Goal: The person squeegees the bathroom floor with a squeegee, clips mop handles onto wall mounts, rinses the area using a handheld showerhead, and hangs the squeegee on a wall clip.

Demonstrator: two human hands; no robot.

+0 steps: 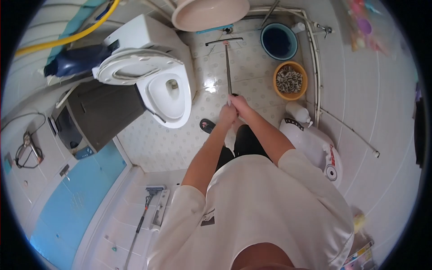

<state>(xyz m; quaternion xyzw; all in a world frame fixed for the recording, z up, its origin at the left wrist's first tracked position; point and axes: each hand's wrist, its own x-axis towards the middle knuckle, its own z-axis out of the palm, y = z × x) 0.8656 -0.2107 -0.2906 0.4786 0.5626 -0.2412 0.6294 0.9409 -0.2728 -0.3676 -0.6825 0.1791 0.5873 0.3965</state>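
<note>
Both of my hands are wrapped round the handle of a floor squeegee [228, 67], close together in front of my body. My left hand [228, 114] is on the left and nearer to me. Just above it and to the right, my right hand [240, 103] grips the same pole. The squeegee's dark blade [224, 41] lies across the tiled floor [211, 67], below the pink basin. A wet, shiny patch shows on the tiles left of the pole.
The toilet [168, 99] stands left with its lid up, beside a dark grey washing machine [99, 112]. On the right are a blue bucket [279, 56], an orange basin [275, 85] and a white plastic tub [310, 144]. A pink basin [209, 15] is ahead.
</note>
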